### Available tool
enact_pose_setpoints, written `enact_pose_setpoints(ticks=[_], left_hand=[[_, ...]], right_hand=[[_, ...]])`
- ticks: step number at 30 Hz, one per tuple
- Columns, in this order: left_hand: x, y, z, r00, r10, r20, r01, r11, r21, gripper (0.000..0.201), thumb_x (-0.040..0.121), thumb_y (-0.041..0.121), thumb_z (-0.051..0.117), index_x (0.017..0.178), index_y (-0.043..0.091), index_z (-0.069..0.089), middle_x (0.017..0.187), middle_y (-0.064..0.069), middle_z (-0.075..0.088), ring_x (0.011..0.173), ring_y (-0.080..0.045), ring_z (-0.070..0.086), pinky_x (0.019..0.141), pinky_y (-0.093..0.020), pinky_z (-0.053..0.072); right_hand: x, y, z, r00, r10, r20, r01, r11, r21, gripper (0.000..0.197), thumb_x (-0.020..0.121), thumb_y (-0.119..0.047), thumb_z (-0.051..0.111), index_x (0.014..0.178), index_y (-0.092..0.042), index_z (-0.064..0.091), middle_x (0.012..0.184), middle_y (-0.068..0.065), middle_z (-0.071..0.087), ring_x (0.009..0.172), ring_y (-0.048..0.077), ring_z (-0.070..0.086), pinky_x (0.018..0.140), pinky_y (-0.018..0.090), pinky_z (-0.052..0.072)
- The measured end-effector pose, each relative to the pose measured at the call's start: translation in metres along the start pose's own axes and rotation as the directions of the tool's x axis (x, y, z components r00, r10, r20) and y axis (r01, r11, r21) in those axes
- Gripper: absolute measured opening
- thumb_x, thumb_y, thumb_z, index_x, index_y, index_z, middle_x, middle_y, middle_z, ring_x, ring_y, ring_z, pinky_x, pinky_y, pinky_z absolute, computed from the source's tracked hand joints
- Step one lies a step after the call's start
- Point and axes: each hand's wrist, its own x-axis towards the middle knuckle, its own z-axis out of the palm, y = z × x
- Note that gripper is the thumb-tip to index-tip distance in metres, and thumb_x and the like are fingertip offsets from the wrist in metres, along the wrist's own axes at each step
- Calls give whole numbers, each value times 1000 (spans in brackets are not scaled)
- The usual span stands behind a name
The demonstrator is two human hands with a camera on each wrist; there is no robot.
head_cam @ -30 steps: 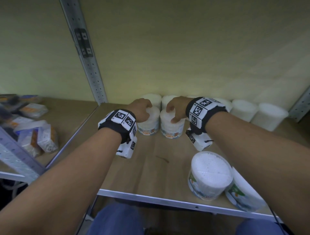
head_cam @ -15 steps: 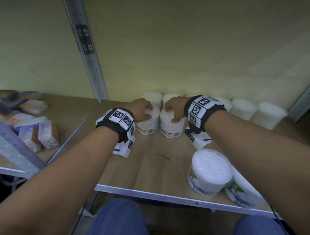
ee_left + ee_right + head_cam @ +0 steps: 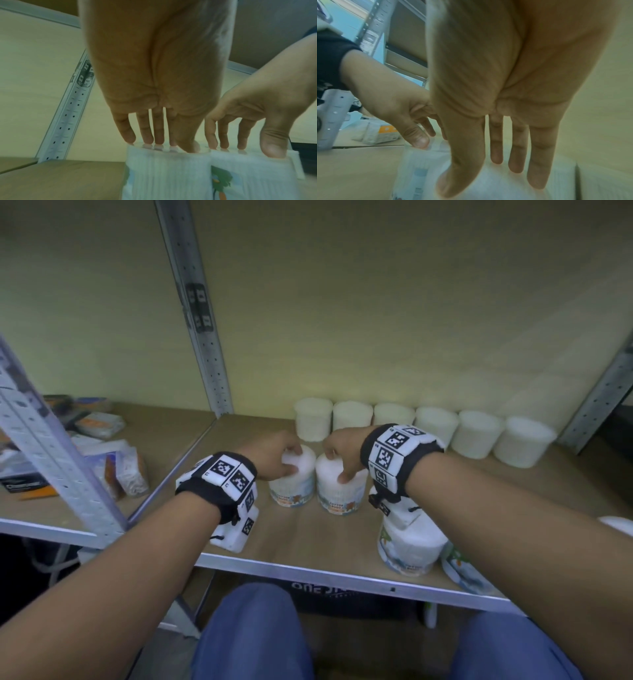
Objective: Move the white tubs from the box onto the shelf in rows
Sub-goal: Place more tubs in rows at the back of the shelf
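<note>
Two white cotton-bud tubs stand side by side on the brown shelf board, just in front of a back row of several white tubs. My left hand grips the left tub from above, fingertips at its far rim and thumb at the near rim. In the same way my right hand holds the right tub. Both tubs rest upright on the board and touch each other.
Two more tubs sit near the shelf's front edge at the right, under my right forearm. A perforated metal upright bounds the bay on the left, another on the right. Packets lie in the left bay.
Both hands keep hold of the same two tubs. The view has drawn back, and the back row now shows clear behind my hands.
</note>
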Motion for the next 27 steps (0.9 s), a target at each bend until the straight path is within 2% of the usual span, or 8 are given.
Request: enact_pose_setpoints(ticks=[3, 9, 13, 27], left_hand=[[-19, 3, 2, 1000, 16, 0, -16, 1000, 21, 38, 89, 25, 62, 125, 19, 55, 132, 0, 51, 119, -21, 50, 95, -29, 38], [-52, 5, 9, 999, 41, -5, -41, 999, 25, 38, 91, 29, 60, 127, 19, 54, 132, -2, 49, 122, -21, 47, 101, -31, 36], [-67, 11, 12, 998, 60, 5, -60, 998, 25, 39, 91, 29, 59, 128, 19, 52, 135, -1, 48, 125, -21, 45, 102, -31, 35], [-75, 22, 14, 997, 75, 18, -76, 997, 17, 38, 91, 28, 60, 128, 22, 53, 136, 0, 48, 124, -19, 45, 100, -29, 34]], right_hand=[[-14, -13, 7, 1000, -9, -19, 9, 1000, -15, 59, 83, -27, 71, 131, -3, 48, 134, 14, 53, 119, 29, 55, 93, 33, 47], [-47, -21, 24, 996, -13, -85, 14, 1000, 11, 55, 85, -31, 68, 133, -11, 47, 134, 8, 52, 118, 26, 54, 92, 31, 45], [-60, -24, 32, 996, -8, -89, 11, 999, 37, 55, 83, -33, 70, 131, -16, 48, 133, 5, 53, 116, 26, 55, 97, 36, 47], [-78, -19, 44, 997, 8, -78, 5, 986, 167, 55, 83, -29, 71, 131, -16, 49, 135, 5, 51, 120, 25, 53, 101, 38, 45]])
